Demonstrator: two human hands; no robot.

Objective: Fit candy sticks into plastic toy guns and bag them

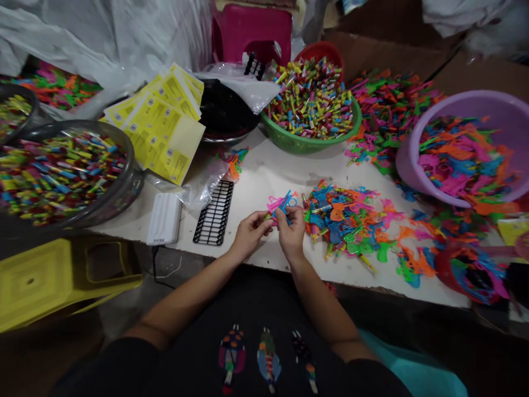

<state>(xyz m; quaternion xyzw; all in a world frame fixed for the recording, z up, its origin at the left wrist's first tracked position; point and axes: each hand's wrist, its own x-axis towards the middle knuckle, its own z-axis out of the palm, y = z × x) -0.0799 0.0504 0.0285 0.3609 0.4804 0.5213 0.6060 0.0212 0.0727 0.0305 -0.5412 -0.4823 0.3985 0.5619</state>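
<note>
Both hands are close together above the front edge of the white table (264, 165). My left hand (251, 234) has thumb and fingers pinched on a small pink and green plastic piece (273, 207). My right hand (291, 226) is closed around a blue plastic piece (285, 199), which sticks up past the fingertips. The pieces overlap between the hands, and their exact shapes are hard to make out. Just right of my right hand lies a heap of coloured plastic pieces (343, 215), with a few small tubes among them.
A black rack (214, 212) and white box (164, 218) lie left. Behind are yellow printed sheets (161, 129) and a green basket (289, 142) of small tubes. A grey tub (130, 160) stands far left, a purple tub (407, 157) right, a yellow stool (37, 275) below left.
</note>
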